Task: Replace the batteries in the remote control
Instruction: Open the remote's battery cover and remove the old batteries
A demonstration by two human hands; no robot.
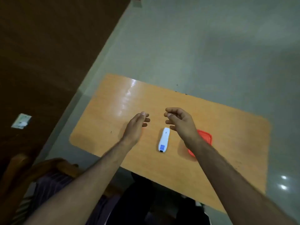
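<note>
Remote control (164, 140) lies flat on the orange bench (100, 127), long axis running near-to-far, slightly tilted. Both hands hover above it, holding nothing, fingers loosely curled. Left hand (137, 125) sits off its left side; right hand (181, 122) is over its far end and looks nearer. Red container (206, 137), possibly a lidded box, sits partly hidden under the right wrist. No batteries visible.

white remote (164, 140), red lid (204, 138), orange table (113, 120)
</note>
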